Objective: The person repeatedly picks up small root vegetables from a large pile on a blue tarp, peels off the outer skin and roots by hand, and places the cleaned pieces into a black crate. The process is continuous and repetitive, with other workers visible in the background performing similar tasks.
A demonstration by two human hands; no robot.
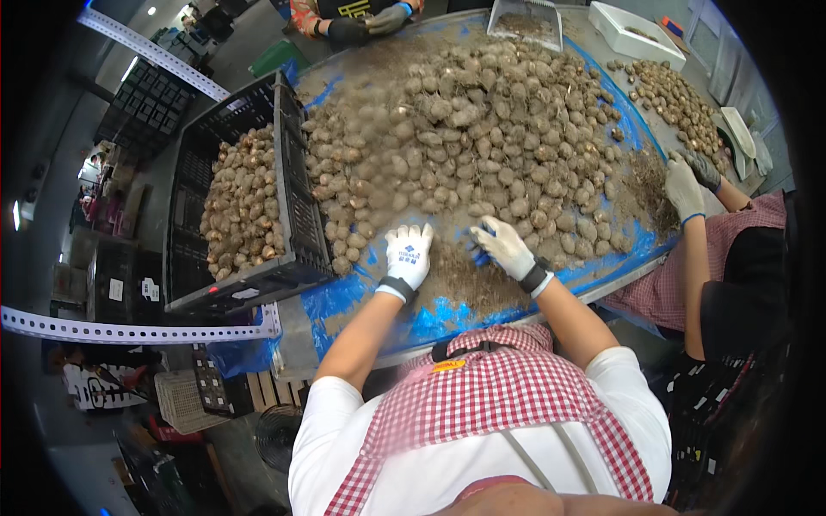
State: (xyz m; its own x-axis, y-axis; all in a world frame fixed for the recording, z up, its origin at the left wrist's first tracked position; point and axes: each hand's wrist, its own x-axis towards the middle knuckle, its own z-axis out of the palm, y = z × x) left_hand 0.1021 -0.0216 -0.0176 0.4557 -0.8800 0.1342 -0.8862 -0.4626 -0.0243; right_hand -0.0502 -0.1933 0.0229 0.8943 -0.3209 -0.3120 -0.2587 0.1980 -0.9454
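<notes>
My left hand [409, 255], in a white glove with printing on its back, is palm down at the near edge of a heap of small taro corms [490, 142]. Its fingers point at the heap and are slightly apart; nothing shows in them, though the palm side is hidden. To the right, my right hand [506, 248] in a matching glove has its thumb and fingers parted, close to the nearest corms. No corm is visible in it. Loose soil and root fibres [461, 277] lie between and below my hands, over blue plastic sheeting [445, 316].
A black plastic crate [303, 174] with corms stands tilted at the left. Across the table are a person's gloved hands [368, 26] and a dustpan [526, 26]. On the right, another person's gloved hands [687, 184] touch debris. Beyond lie a white foam box [635, 35] and more corms [677, 103].
</notes>
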